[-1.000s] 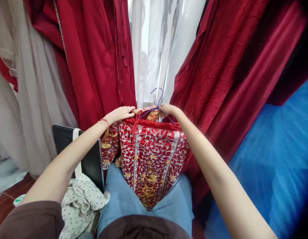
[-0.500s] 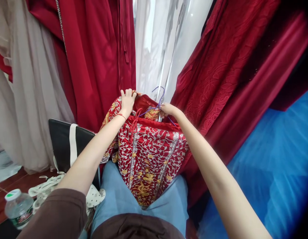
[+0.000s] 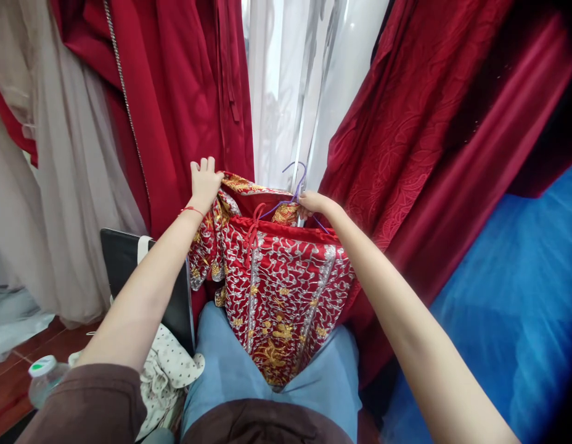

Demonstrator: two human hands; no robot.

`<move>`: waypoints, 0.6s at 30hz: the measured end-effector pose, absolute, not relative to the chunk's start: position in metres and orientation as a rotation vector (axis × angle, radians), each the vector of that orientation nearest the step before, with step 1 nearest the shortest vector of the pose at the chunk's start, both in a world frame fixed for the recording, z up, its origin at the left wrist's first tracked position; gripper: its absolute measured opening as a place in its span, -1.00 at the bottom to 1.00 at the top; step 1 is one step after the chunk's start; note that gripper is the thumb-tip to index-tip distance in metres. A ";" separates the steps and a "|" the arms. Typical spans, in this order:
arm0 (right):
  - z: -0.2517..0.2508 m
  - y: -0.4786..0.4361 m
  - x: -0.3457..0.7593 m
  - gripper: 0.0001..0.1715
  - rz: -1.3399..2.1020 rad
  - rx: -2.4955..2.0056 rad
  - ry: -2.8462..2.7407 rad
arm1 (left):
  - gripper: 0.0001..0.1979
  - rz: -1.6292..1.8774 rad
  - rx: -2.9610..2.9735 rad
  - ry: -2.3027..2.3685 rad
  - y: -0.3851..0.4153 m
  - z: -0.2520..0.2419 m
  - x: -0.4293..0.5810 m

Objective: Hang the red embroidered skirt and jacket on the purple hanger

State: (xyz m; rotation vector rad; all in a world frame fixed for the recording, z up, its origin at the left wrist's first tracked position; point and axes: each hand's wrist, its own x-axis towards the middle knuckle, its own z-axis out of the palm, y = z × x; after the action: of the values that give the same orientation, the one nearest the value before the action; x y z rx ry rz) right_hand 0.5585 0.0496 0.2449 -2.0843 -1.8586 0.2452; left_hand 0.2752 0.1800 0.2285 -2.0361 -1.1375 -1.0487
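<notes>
Partly hidden: hanger point(image 3: 293, 185) in right hand point(image 3: 311, 202) | left hand point(image 3: 205, 182) lifts jacket point(image 3: 277, 290)

Brown short sleeves, blue jeans, red string bracelet point(image 3: 192, 211) on left wrist.

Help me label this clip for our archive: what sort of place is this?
Probably a bridal or costume dress shop's storage corner. Long red gowns and a pale sheer dress hang close together, and the person's left hand and right hand hold an embroidered red garment on a purple hanger.
</notes>
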 end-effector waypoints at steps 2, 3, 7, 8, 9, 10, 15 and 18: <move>0.244 0.047 0.557 -0.61 0.214 -2.072 -1.852 | -0.62 -1.173 -1.981 -1.384 0.178 0.240 0.290; 0.243 0.047 0.557 -0.62 0.195 -2.067 -1.845 | -0.61 -1.200 -1.989 -1.485 0.179 0.244 0.296; 0.240 0.048 0.558 -0.62 0.172 -2.059 -1.823 | -0.68 -1.126 -2.131 -1.710 0.190 0.237 0.300; 0.240 0.049 0.559 -0.61 0.180 -2.065 -1.821 | -0.70 -1.094 -2.201 -1.688 0.193 0.230 0.295; 0.239 0.050 0.559 -0.60 0.188 -2.071 -1.823 | -0.71 -1.064 -2.290 -1.627 0.196 0.222 0.290; 0.239 0.051 0.560 -0.59 0.193 -2.077 -1.825 | -0.71 -1.031 -2.385 -1.532 0.199 0.214 0.282; 0.239 0.054 0.560 -0.54 0.195 -2.067 -1.862 | -0.62 -0.752 -2.420 -1.024 0.204 0.184 0.236; 0.240 0.056 0.559 -0.56 0.203 -2.066 -1.871 | -0.61 -0.696 -2.265 -1.003 0.203 0.189 0.224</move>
State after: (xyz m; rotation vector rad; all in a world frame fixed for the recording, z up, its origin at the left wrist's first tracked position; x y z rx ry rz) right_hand 0.5590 0.0556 0.2399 -2.0657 -1.8714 0.2032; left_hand 0.2244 0.2030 0.1885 -2.2647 -1.0034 -0.6965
